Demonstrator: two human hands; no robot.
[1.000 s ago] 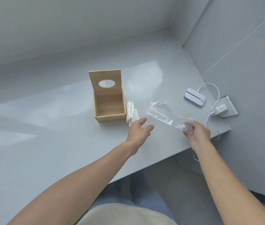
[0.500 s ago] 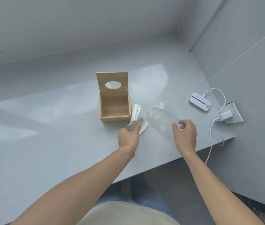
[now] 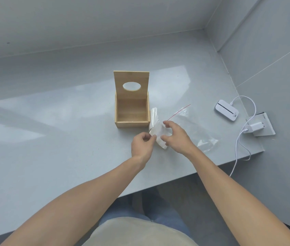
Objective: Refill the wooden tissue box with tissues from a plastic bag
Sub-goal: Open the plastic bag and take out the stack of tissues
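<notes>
The wooden tissue box (image 3: pixel 131 119) stands on the grey table (image 3: pixel 51 139) with its lid raised; the lid has an oval hole and the inside looks bare. A stack of white tissues (image 3: pixel 155 126) lies just right of the box. My left hand (image 3: pixel 143 143) pinches the stack's near corner. My right hand (image 3: pixel 173 136) curls around the stack's right side, fingers touching it. The clear plastic bag (image 3: pixel 194 126) with a red zip strip lies flat on the table behind my right hand, nothing visible inside it.
A small white device (image 3: pixel 226 112) with a cable lies at the right, next to a white charger plugged into a socket plate (image 3: pixel 263 126). The table's front edge (image 3: pixel 176 180) runs close under my forearms; walls close the back and right.
My right hand let go of the plastic bag, which now lies on the table, and moved left onto the tissues. My left hand closed on the stack's corner.
</notes>
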